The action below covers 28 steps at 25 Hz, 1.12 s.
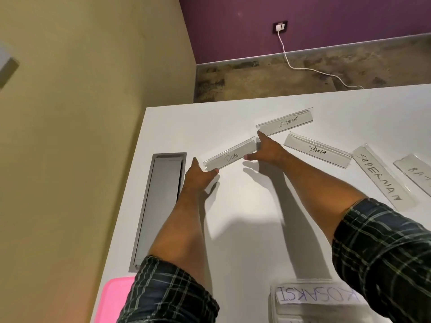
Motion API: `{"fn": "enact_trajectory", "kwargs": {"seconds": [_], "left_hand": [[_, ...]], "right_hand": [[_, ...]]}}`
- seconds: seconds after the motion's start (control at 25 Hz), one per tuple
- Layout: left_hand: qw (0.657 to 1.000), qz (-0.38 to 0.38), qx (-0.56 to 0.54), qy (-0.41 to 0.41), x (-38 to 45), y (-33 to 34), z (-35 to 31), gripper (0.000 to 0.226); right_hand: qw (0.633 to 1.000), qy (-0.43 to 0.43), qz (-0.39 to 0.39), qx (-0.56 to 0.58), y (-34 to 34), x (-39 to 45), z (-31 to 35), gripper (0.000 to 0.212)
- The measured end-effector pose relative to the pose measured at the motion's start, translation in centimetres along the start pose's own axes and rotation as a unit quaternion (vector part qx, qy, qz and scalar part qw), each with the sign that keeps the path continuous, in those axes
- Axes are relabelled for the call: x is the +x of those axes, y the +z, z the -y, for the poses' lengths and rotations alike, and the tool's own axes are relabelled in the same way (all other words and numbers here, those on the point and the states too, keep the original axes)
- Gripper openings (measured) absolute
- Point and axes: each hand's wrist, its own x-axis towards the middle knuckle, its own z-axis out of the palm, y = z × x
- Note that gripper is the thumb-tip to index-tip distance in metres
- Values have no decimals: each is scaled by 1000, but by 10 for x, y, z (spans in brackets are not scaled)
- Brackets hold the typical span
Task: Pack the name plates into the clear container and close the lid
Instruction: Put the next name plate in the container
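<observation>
Clear acrylic name plates lie on the white table (245, 229). My left hand (200, 174) grips the near left end of the DOG plate (231, 156). My right hand (264, 150) holds that plate's far right end, its forefinger reaching up to the left end of the ELEPHANT plate (285, 121). To the right lie the PANDA plate (317, 150), the SUPERMAN plate (382, 178) and a plate cut off by the frame edge (417, 172). The clear container (303, 301) sits at the bottom edge with a lettered plate inside, partly hidden by my right sleeve.
A grey cable hatch (158, 206) is set into the table on the left. A pink lid-like object (114, 299) pokes in at the bottom left. Beyond the table's far edge a white cable (303, 66) runs across the floor to a wall socket.
</observation>
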Motion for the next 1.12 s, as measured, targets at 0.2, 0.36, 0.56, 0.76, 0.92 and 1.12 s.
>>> {"fn": "enact_trajectory", "kwargs": {"seconds": [0.2, 0.36, 0.56, 0.76, 0.92, 1.12], "left_hand": [[999, -9, -13, 32, 10, 13, 1, 47], [998, -46, -31, -1, 9, 18, 0, 30], [996, -81, 40, 0, -26, 18, -5, 21], [998, -49, 39, 7, -79, 20, -9, 13], [998, 12, 46, 42, -127, 17, -9, 15], [996, 70, 1, 60, -186, 15, -13, 32]], "right_hand": [[999, 11, 39, 31, 8, 10, 2, 118], [999, -30, 27, -32, 7, -2, 4, 103], [977, -76, -8, -201, -10, -42, 6, 86], [939, -113, -19, -323, -39, -102, -2, 76], [906, -151, -18, -396, -60, -159, -13, 76], [831, -242, -27, -500, -90, -230, -40, 66]]}}
